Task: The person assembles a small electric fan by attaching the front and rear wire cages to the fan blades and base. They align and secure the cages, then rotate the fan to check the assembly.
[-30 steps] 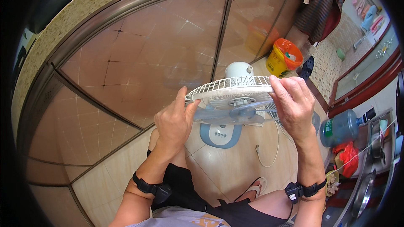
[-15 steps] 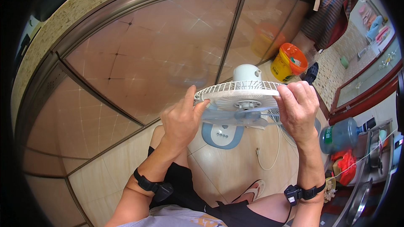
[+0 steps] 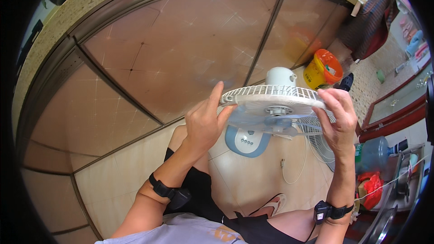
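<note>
A white wire fan grille [image 3: 266, 91] stays on a standing electric fan, in front of its white motor housing [image 3: 280, 77]. My left hand [image 3: 204, 119] is closed on the grille's left edge, thumb below and fingers above. At the opposite edge, my right hand [image 3: 338, 116] pinches the rim between thumb and fingers. Translucent blue fan blades [image 3: 253, 118] sit on the near side of the grille. Below them the blue and white fan base [image 3: 247, 142] with several buttons rests on the floor. The pole between is mostly hidden.
Another wire grille [image 3: 322, 147] lies on the floor to the right, near a white cord with a plug [image 3: 283, 164]. A yellow and orange bucket [image 3: 316, 73] stands beyond the fan by the cabinet doors [image 3: 181, 49]. A large blue water bottle [image 3: 373, 153] is at the right.
The whole view has shifted, so the fan, hands and floor things appear farther right. Both hands remain on the grille's rim.
</note>
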{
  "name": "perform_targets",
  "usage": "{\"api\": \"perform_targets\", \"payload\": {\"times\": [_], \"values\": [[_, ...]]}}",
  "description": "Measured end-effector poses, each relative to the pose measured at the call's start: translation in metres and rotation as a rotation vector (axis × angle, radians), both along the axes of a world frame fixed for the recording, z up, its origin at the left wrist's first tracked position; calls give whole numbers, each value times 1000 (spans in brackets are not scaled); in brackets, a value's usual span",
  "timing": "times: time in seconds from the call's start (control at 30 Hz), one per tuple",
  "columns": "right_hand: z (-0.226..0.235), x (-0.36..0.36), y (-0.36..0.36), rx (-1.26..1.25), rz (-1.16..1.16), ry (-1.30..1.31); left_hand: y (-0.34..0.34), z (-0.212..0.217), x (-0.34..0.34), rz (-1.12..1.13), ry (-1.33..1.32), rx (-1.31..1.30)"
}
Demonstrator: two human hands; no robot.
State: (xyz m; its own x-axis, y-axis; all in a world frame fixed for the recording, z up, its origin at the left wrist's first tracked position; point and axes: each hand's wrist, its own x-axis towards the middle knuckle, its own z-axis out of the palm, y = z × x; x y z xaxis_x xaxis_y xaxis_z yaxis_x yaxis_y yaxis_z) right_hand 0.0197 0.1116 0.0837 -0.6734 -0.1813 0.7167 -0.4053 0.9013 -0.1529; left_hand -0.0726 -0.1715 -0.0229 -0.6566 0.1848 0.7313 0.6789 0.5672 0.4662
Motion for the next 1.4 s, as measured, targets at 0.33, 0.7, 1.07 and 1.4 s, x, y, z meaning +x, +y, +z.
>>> {"api": "perform_targets", "payload": {"times": [0.33, 0.7, 1.07, 1.4], "values": [[-33, 46, 64, -200, -191, -130, -19, -45, -11, -37, -218, 58], [-96, 79, 113, -314, -446, -328, -15, -54, -17, 32, -131, 57], [-94, 79, 107, -306, -481, -278, -15, -100, -20, -69, -663, 357], [-103, 78, 109, -287, -506, -245, 18, -153, -31, -11, -1520, 613]]}}
